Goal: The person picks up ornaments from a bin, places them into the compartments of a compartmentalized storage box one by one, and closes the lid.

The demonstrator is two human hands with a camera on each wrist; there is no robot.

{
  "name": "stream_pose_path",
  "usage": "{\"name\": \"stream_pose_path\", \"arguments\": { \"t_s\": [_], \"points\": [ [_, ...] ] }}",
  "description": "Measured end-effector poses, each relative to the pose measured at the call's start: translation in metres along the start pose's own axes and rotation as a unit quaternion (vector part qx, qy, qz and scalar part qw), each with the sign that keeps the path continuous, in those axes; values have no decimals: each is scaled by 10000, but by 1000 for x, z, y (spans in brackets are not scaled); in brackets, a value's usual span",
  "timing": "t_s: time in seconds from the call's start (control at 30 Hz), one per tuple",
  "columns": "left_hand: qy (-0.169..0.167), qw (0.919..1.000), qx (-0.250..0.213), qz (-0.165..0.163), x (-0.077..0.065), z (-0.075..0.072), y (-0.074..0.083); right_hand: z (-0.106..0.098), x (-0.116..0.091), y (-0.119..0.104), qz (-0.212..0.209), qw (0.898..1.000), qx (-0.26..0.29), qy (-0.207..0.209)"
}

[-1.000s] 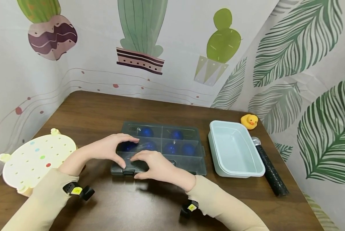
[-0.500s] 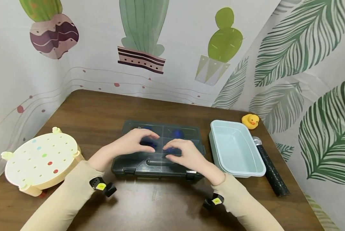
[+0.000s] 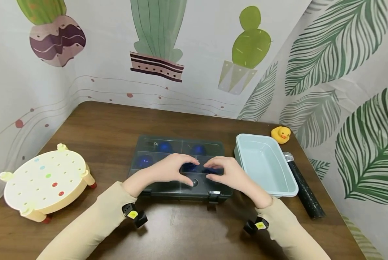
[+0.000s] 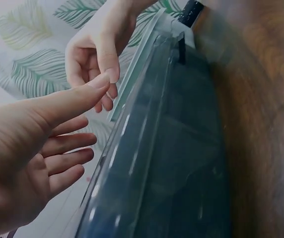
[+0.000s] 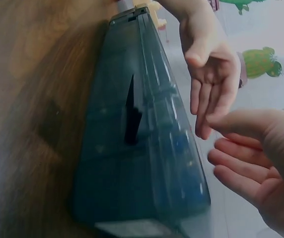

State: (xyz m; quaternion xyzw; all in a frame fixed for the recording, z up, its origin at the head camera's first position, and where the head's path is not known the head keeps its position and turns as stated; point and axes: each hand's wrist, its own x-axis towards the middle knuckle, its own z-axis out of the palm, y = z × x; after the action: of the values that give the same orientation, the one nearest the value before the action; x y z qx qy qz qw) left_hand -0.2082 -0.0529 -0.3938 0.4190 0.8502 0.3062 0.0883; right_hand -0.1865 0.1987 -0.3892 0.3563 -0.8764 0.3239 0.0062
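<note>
A dark see-through compartment case (image 3: 181,190) lies with its lid down on the table. Several blue balls (image 3: 144,161) show through the lid. Over the middle of the case is my left hand (image 3: 168,169), thumb and fingers curved apart around nothing. Facing it above the right part, my right hand (image 3: 231,173) has the same loose shape. Both wrist views show bare palms above the lid, with a gap between hand and case. A black latch (image 5: 133,111) juts from the case's front side in the right wrist view. Part of the balls is hidden behind my hands.
Right of the case stands a pale blue plastic tub (image 3: 265,168), beside a yellow rubber duck (image 3: 280,134) and a black microphone-like stick (image 3: 305,187). A cream round pegboard-like stool (image 3: 46,180) is on the left. A printed cloth hangs behind the brown table (image 3: 116,119).
Both hands have moved to the right above the case, from its left front corner past the middle. The case, tub and stool keep their places.
</note>
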Motion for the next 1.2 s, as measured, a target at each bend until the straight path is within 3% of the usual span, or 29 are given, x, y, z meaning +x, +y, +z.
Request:
{"name": "stream_pose_path", "arguments": {
  "t_s": [0.2,0.37,1.2],
  "points": [
    [-480,9985,-271,3,4,7,6,-4,-12,4,-124,9962,-482,-716],
    [-625,9977,-252,28,7,11,8,-5,-18,5,-148,9932,-607,-981],
    [-796,9964,-206,-209,15,15,10,3,-32,8,-110,9968,-450,-648]
  ]
}}
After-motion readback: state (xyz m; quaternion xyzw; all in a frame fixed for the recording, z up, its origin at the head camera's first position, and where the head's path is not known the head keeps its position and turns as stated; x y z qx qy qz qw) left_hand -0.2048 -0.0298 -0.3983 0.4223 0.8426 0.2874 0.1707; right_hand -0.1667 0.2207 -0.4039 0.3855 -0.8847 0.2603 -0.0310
